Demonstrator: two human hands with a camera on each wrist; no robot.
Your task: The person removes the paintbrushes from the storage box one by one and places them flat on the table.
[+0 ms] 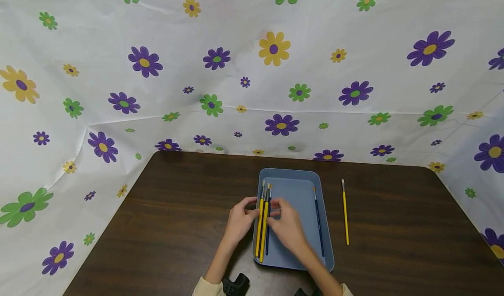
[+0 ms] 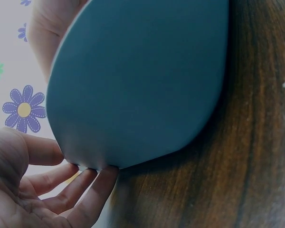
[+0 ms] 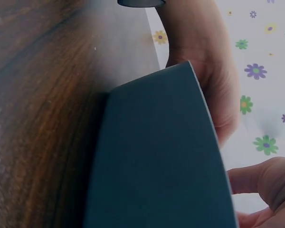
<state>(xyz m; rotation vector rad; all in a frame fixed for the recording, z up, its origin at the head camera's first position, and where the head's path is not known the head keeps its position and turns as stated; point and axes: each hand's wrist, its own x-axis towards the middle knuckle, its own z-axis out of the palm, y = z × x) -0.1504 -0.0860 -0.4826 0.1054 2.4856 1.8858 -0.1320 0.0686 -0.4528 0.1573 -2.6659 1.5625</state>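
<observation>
A blue-grey tray point(image 1: 295, 261) sits on the table, with several paintbrushes along its left side. Two have yellow handles, the front one a yellow paintbrush point(image 1: 263, 239); a dark blue paintbrush point(image 1: 267, 241) lies beside them. My left hand point(image 1: 241, 219) is at the tray's left rim, its thumb against the yellow handles. In the left wrist view, its relaxed fingertips meet the tray edge point(image 2: 133, 95). From the right, my right hand point(image 1: 287, 226) reaches over the tray, thumb and fingers beside the same bunch. In the right wrist view, the tray wall point(image 3: 156, 152) hides part of the hands.
Another dark blue paintbrush point(image 1: 318, 221) lies along the tray's right side. A yellow paintbrush point(image 1: 345, 217) rests on the brown wooden table point(image 1: 393, 226), right of the tray. A white flowered cloth point(image 1: 236, 33) hangs behind the table and along its sides.
</observation>
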